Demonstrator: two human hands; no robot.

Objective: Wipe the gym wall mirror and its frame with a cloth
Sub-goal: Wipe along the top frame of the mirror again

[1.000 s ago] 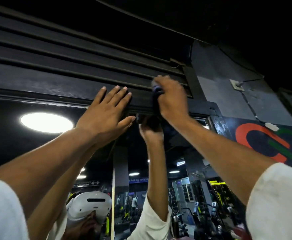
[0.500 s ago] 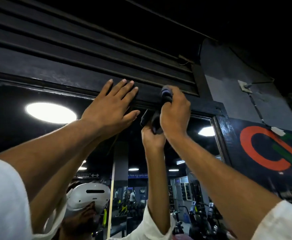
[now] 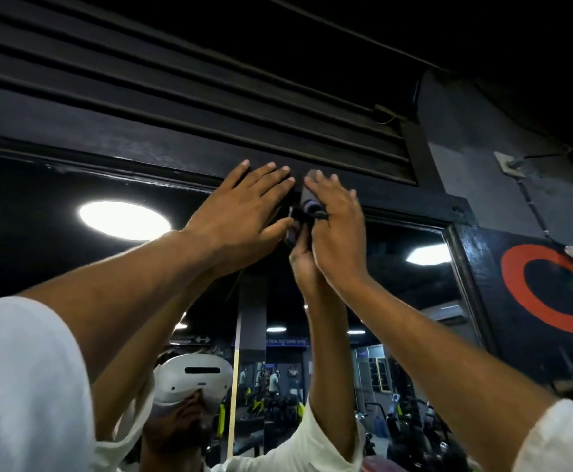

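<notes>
Cloth (image 3: 308,212), dark and bunched, is pressed to the top rail of the frame (image 3: 125,166) under the right hand (image 3: 337,229), fingers straight. Just beside, the left hand (image 3: 240,209) rests flat on the rail, holding nothing. Rail runs free leftward, above the mirror (image 3: 33,240).

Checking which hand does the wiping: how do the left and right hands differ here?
The left hand lies bare and flat on the mirror frame; the right hand presses a dark cloth against it. The left hand's fingers slant rightward, the right hand's leftward, tips nearly meeting. Both reach up with straight fingers.
</notes>
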